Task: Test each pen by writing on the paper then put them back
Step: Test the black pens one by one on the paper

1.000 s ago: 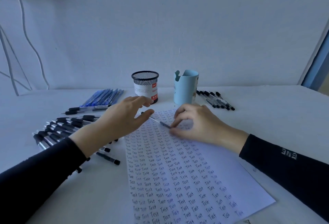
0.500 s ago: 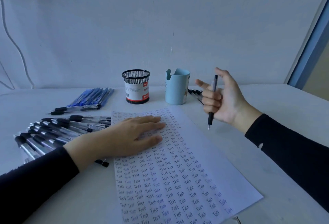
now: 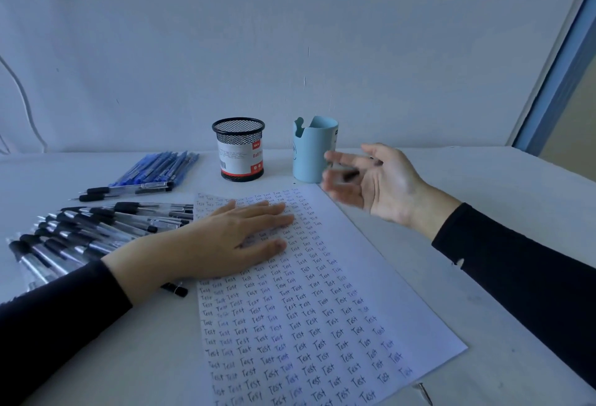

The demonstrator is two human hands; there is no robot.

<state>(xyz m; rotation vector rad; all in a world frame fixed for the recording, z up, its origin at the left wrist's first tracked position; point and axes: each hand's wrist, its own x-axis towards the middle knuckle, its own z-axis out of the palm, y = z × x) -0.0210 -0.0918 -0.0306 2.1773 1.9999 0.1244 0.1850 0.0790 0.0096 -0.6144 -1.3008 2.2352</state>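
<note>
paper filled with rows of handwritten "test".

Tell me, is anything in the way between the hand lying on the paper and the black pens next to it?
Nothing visible. The left hand rests flat on the white sheet of paper, and the black-capped clear pens lie right beside it on the white table, some reaching under its wrist.

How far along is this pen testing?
Far along: "Test" marks cover most of the paper. The left hand presses it flat; the right hand is too blurred to read its grip. No pens stick out of the mesh cup or blue cup, so the black pens remain.
</note>
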